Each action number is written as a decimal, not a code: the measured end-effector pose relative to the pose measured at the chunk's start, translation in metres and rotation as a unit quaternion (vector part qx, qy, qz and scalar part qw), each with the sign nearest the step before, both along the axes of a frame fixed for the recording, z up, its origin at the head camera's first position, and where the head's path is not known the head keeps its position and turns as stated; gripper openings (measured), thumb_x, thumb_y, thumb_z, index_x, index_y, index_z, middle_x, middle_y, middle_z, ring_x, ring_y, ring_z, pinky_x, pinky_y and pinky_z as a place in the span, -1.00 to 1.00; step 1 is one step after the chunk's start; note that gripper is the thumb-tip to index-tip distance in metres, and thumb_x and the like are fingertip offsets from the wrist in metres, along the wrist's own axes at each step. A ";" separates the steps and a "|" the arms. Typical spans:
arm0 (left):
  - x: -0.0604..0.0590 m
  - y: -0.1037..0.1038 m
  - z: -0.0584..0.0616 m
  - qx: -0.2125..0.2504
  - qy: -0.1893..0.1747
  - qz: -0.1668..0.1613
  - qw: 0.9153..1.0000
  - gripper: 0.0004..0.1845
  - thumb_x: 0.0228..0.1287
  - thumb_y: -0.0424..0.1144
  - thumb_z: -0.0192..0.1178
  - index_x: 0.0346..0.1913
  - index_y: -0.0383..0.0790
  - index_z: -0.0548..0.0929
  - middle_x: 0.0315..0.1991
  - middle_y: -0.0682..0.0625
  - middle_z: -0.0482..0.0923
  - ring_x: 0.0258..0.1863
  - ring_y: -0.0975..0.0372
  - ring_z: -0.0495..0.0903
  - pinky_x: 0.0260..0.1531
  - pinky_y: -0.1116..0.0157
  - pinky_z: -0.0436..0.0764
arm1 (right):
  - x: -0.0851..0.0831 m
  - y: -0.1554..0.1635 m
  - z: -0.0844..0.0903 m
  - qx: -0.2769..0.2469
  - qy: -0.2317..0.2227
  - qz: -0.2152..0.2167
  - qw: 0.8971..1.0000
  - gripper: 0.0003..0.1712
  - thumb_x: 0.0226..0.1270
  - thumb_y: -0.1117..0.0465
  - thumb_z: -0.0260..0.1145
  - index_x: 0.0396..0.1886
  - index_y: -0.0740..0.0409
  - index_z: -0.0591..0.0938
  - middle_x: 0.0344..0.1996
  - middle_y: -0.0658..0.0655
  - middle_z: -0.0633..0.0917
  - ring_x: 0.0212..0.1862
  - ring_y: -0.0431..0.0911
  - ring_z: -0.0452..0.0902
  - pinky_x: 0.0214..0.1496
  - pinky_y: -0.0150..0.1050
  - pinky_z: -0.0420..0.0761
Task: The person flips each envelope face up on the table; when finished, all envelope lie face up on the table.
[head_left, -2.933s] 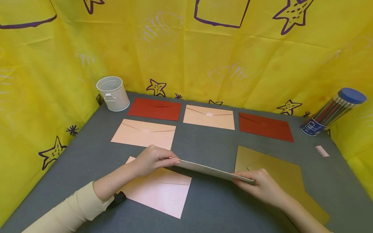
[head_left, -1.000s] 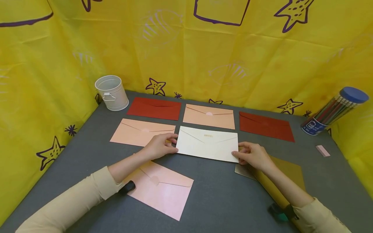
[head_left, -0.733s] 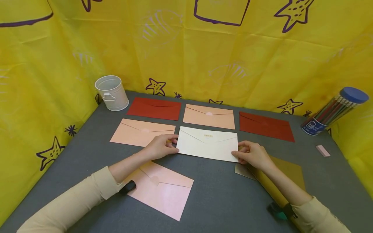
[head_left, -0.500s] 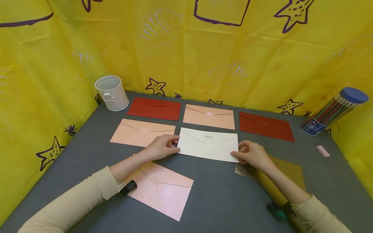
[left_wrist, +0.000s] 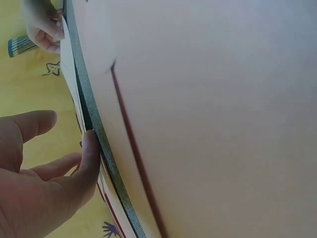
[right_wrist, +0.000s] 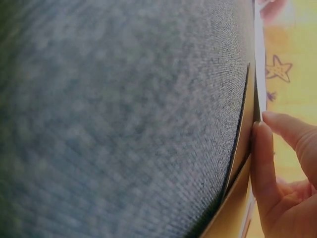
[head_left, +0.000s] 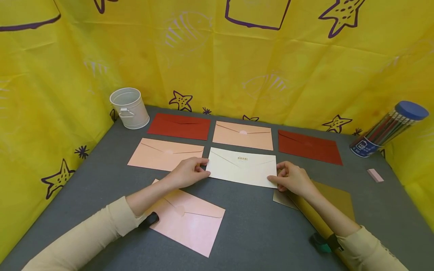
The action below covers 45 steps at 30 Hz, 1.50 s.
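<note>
A white envelope (head_left: 230,171) with small gold print lies face up in the middle of the head view, just in front of a peach envelope (head_left: 244,142). At its left edge is my left hand (head_left: 188,172), thumb touching the corner area; in the left wrist view its index finger (left_wrist: 37,123) stands raised, apart from the thumb. My right hand (head_left: 294,180) pinches the right edge between thumb (right_wrist: 263,153) and index finger. Another peach envelope (head_left: 152,156) lies left of the white one. Under my left forearm is a pink envelope (head_left: 200,226).
Red envelopes (head_left: 179,127) (head_left: 310,147) lie at the back left and right. Gold envelopes (head_left: 333,201) lie under my right forearm. A white bucket (head_left: 130,111), a tub of pencils (head_left: 386,130) and a pink eraser (head_left: 375,175) stand near the yellow curtain (head_left: 217,56).
The white envelope, earlier held tilted above the table by both hands, has moved forward and now lies flat. Within the last second it has shifted only slightly, hands at its ends.
</note>
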<state>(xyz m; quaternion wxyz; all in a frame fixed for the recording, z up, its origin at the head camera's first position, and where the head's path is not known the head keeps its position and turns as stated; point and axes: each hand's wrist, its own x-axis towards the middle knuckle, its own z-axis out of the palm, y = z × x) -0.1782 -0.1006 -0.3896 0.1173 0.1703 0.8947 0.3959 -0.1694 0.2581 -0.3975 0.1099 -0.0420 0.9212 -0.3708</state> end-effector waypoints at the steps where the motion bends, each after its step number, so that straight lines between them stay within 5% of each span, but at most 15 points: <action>1: 0.001 0.000 0.000 0.001 0.000 0.000 1.000 -0.46 0.26 -0.24 0.31 0.25 -0.41 0.51 -0.03 -0.14 0.59 -0.28 0.20 0.50 -0.33 0.32 0.46 | 0.000 0.000 0.000 -0.002 -0.001 0.000 1.000 -0.33 0.17 0.01 0.48 0.09 0.37 0.46 -0.52 0.04 0.67 -0.57 -0.10 0.64 -0.45 -0.24 0.64; 18: 0.007 0.002 0.001 0.042 0.011 -0.011 0.999 -0.50 0.29 -0.27 0.27 0.26 -0.34 0.50 0.11 -0.17 0.55 -0.02 0.11 0.58 -0.02 0.19 0.59 | 0.008 0.011 0.003 -0.070 -0.020 -0.019 0.997 -0.29 0.23 0.02 0.44 0.22 0.33 0.42 -0.40 0.14 0.70 -0.46 -0.04 0.68 -0.38 -0.22 0.68; 24: 0.010 0.008 0.002 0.063 0.025 -0.063 0.996 -0.61 0.33 -0.27 0.22 0.18 -0.30 0.58 0.04 -0.12 0.60 -0.02 0.10 0.57 -0.01 0.14 0.57 | 0.020 0.029 0.007 -0.081 0.000 -0.023 0.996 -0.37 0.28 0.00 0.40 0.21 0.26 0.47 -0.24 0.22 0.71 -0.36 -0.04 0.70 -0.30 -0.24 0.69; 30: 0.008 0.025 0.001 0.065 0.048 -0.148 0.986 -0.68 0.36 -0.27 0.20 0.12 -0.25 0.62 0.02 -0.08 0.62 -0.06 0.19 0.62 -0.06 0.27 0.59 | 0.036 0.048 0.011 0.001 0.063 -0.011 0.998 -0.47 0.33 -0.05 0.33 0.16 0.15 0.54 -0.15 0.11 0.71 -0.16 -0.06 0.66 -0.17 -0.33 0.60; 36: 0.008 0.054 0.005 0.025 0.093 -0.246 0.965 -0.70 0.35 -0.29 0.21 0.12 -0.23 0.62 -0.01 -0.05 0.62 -0.10 0.21 0.59 -0.06 0.35 0.57 | 0.053 0.065 0.010 0.039 0.125 0.027 0.991 -0.54 0.30 0.05 0.38 0.12 0.15 0.59 -0.02 0.14 0.67 0.00 0.09 0.61 -0.07 -0.17 0.64; 40: 0.009 0.078 0.010 -0.029 0.141 -0.324 0.935 -0.68 0.38 -0.25 0.19 0.14 -0.23 0.60 0.06 -0.01 0.60 0.03 0.23 0.54 0.09 0.37 0.46 | 0.062 0.073 0.006 0.076 0.179 0.087 0.977 -0.46 0.25 0.12 0.43 0.21 0.15 0.58 0.12 0.17 0.62 0.12 0.15 0.54 0.10 -0.27 0.55; 45: 0.012 0.107 0.014 -0.107 0.175 -0.396 0.895 -0.58 0.43 -0.14 0.13 0.27 -0.17 0.52 0.25 0.02 0.48 0.29 0.27 0.38 0.28 0.41 0.27 | 0.073 0.079 0.004 0.116 0.186 0.163 0.962 -0.35 0.26 0.02 0.41 0.33 0.04 0.51 0.28 0.20 0.51 0.26 0.20 0.42 0.20 -0.63 0.19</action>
